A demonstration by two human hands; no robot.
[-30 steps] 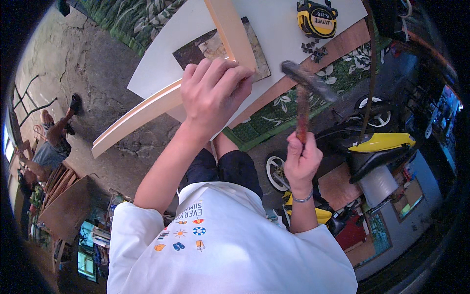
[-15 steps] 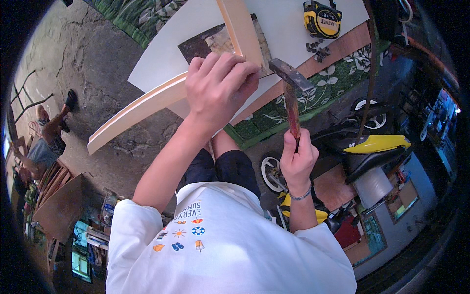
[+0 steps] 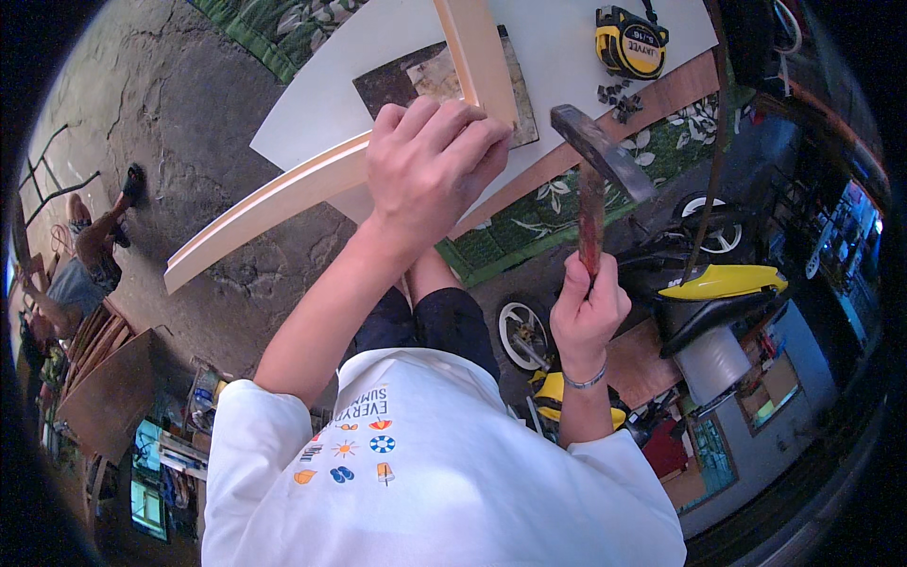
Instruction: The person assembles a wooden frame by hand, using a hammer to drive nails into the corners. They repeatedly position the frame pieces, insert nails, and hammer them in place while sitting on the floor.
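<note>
My left hand (image 3: 427,175) is closed over the corner of a pale wooden frame (image 3: 269,206), where two grooved strips meet. Its fingers hide much of that joint. One strip runs toward the lower left, past the table's edge; the other goes up and away. My right hand (image 3: 588,312) is wrapped round the worn reddish handle of a hammer (image 3: 605,156). The hammer's dark metal head is raised to the right of the frame corner, apart from it. Beneath the corner, a dark flat plate with a worn light patch (image 3: 383,93) lies on the white tabletop (image 3: 312,123).
A yellow and black tape measure (image 3: 630,42) and several small dark metal pieces (image 3: 621,100) lie at the table's far right. Green leaf-patterned cloth (image 3: 510,248) borders the table. A yellow and black motorcycle (image 3: 718,283) stands to the right. Another person (image 3: 80,279) is at the far left.
My right hand and the hammer have moved right, taking the hammer head farther from the frame corner. My left hand keeps its grip, and the view has shifted slightly.
</note>
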